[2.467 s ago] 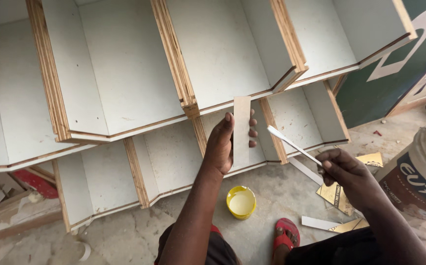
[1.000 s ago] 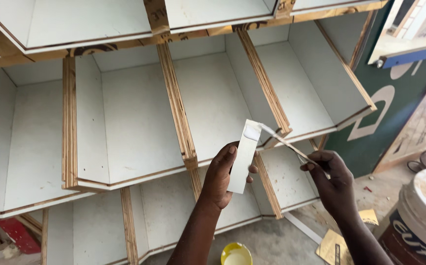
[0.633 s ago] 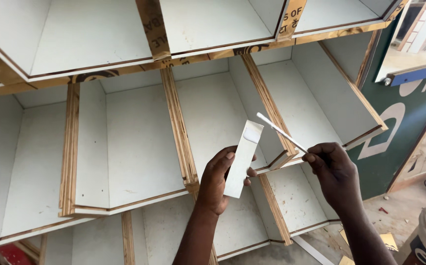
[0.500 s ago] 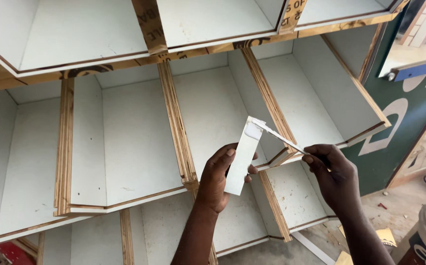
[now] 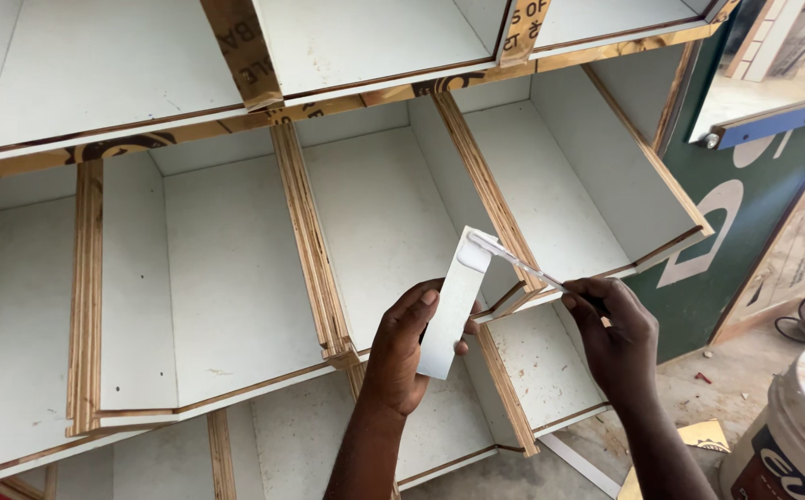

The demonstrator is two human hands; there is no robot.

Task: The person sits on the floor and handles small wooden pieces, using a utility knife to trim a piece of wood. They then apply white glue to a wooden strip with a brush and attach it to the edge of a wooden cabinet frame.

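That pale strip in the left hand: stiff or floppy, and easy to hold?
Probably stiff: the pale strip stands straight though the left hand pinches only its lower half. Likely light. The white paste spread by the stick may make the top slippery.

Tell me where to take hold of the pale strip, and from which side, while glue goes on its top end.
Grip the pale strip at its lower half, from its left edge, as the left hand does now. The strip stands nearly upright, its top end is wet with white glue from the thin stick in the right hand, and the lower part looks dry.
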